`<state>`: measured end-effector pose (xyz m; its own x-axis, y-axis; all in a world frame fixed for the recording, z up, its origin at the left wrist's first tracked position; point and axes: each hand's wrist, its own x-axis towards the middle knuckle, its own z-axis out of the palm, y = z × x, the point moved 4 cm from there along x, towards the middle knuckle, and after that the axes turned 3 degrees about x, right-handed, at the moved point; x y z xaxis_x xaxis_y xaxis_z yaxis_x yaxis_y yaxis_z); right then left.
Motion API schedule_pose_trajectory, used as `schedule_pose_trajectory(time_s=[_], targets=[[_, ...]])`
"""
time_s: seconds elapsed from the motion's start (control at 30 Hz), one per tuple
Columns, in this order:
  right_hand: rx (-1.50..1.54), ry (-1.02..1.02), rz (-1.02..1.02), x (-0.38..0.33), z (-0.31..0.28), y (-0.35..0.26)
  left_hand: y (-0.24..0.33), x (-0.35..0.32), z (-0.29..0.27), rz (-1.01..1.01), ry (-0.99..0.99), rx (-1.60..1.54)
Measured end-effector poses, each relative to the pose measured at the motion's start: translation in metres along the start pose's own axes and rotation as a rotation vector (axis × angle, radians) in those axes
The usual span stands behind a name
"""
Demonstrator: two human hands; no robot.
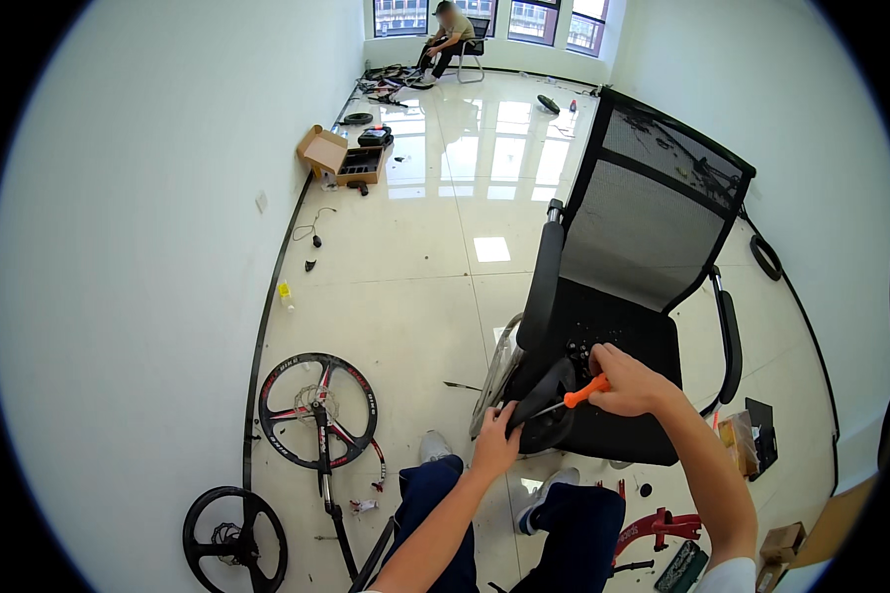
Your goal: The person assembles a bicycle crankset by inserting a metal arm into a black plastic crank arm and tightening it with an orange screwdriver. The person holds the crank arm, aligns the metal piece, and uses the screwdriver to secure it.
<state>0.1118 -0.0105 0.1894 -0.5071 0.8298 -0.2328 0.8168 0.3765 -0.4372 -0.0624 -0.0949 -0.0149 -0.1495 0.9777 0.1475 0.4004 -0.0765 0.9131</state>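
Note:
My right hand (625, 381) is closed around the orange handle of a screwdriver (585, 392). Its shaft points left, with the tip at a black curved part that looks like a bicycle saddle (539, 395). My left hand (494, 443) grips the near left end of this part, fingers wrapped over its edge. The part rests at the front left of the seat of a black mesh office chair (653, 341), which faces me. Several small loose pieces (577, 348) lie on the seat beyond the screwdriver; their kind is too small to tell.
On the floor at left lie a three-spoke wheel with a fork (318, 410) and a black wheel (234, 542). A red frame part (660, 529) and a green case (682, 567) are at lower right. An open cardboard box (358, 163) stands farther off. A person (452, 40) sits by the windows.

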Motion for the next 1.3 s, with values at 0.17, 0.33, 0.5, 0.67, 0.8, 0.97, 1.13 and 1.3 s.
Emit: schedule_pose_trajectory(time_s=[0.17, 0.33, 0.5, 0.67, 0.8, 0.97, 1.13, 1.3], targets=[[0.160, 0.191, -0.058, -0.025, 0.001, 0.009, -0.010, 0.007, 0.000, 0.037, 0.064, -0.034], [0.381, 0.371, 0.178, -0.027, -0.001, 0.019, 0.001, 0.018, -0.014, 0.051, 0.224, -0.115], [0.347, 0.402, 0.109, -0.017, 0.011, 0.054, 0.002, 0.038, -0.012, -0.092, 0.246, -0.298], [0.323, 0.369, -0.038, -0.015, 0.016, 0.061, -0.003, 0.041, -0.005, -0.065, 0.258, -0.296], [0.362, 0.137, 0.237, -0.018, 0.004, 0.051, -0.002, 0.043, -0.005, -0.018, 0.270, -0.266], [0.101, 0.180, 0.240, -0.032, 0.001, 0.049, 0.011, 0.044, -0.016, 0.066, 0.206, -0.298], [0.035, 0.224, 0.095, -0.056, 0.004, 0.040, 0.018, 0.039, -0.029, 0.061, 0.122, -0.324], [0.103, 0.031, 0.260, -0.085, 0.005, 0.037, 0.033, 0.022, -0.041, 0.147, 0.061, -0.255]])
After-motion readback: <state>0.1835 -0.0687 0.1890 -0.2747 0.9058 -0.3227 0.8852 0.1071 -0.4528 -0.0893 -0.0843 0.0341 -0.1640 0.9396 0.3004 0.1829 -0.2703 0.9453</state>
